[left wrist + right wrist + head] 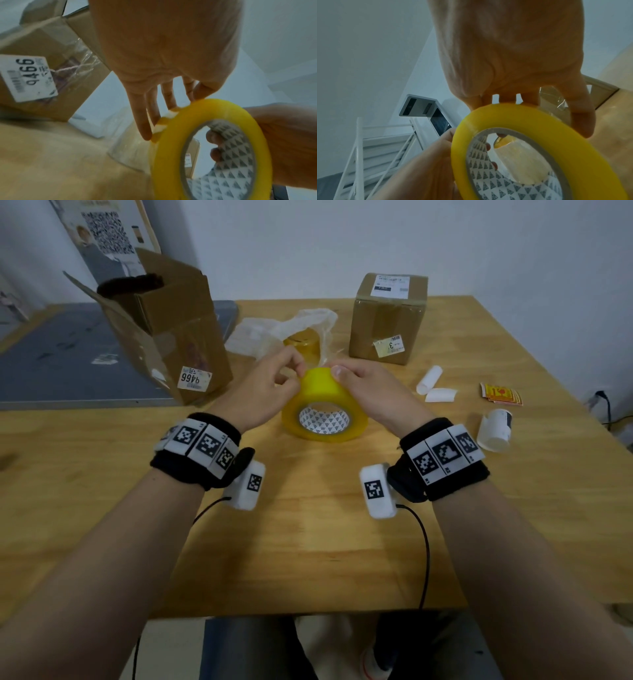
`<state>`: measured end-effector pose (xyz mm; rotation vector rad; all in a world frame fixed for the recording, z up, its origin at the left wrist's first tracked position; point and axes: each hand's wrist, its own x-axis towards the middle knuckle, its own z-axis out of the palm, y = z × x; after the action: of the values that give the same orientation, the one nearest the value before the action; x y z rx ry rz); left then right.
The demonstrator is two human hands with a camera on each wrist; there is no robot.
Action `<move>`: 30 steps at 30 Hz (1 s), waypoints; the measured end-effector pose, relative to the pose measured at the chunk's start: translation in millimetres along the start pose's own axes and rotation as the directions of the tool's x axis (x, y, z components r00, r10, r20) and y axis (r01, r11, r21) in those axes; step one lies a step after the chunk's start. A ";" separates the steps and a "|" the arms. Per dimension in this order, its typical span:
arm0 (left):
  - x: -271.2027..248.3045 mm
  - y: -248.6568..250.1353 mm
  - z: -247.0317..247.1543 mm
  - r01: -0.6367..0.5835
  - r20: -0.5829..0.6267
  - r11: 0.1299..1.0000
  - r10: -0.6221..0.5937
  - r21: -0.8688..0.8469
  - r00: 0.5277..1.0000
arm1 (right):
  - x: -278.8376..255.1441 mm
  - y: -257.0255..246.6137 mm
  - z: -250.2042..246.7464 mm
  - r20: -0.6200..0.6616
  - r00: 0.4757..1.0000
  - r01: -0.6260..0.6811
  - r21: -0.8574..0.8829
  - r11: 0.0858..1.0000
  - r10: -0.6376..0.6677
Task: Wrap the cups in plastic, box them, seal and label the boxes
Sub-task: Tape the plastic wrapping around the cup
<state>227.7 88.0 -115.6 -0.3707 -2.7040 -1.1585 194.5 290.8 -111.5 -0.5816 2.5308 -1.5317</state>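
A yellow tape roll [323, 409] with a patterned white core stands tilted above the wooden table [308, 542]. My right hand [339, 373] grips it from the right, thumb on the top; its fingertips [212, 136] show through the core. My left hand [296, 371] pinches at the roll's outer layer near the upper rim, its fingers [150, 119] lying along the yellow band [214, 108]. In the right wrist view my right hand [527, 100] curls over the roll [488, 116]. A white paper cup [496, 429] lies on its side at the right.
An open cardboard box [164, 326] labelled 9466 leans at the back left. A sealed, labelled box [388, 320] stands at the back right. Between them lies a plastic bag [274, 330] with a second tape roll [303, 342]. White rolled pieces [430, 378] and red-yellow stickers [501, 394] lie right.
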 end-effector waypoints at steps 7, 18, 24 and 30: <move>1.4 3.2 23.0 0.035 -0.166 0.999 -0.040 -0.030 0.985 | 4.9 0.9 1.0 -0.035 0.999 -0.024 0.006 1.000 0.024; 12.0 -2.7 29.5 0.048 -0.221 0.989 -0.079 -0.142 0.972 | 6.6 1.2 1.3 -0.058 0.998 -0.017 0.012 1.000 0.018; 16.7 -6.0 36.4 0.021 -0.274 0.979 -0.077 -0.204 0.959 | 5.9 3.8 1.5 -0.070 0.997 -0.022 0.017 1.000 0.023; 18.7 -10.7 39.1 0.020 -0.311 0.980 -0.082 -0.198 0.947 | 7.7 4.0 3.2 -0.062 0.998 -0.023 0.011 1.000 0.024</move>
<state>204.2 112.3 -144.7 -0.1246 -2.3447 -1.3678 187.3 286.9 -115.8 -0.5092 2.5640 -1.5778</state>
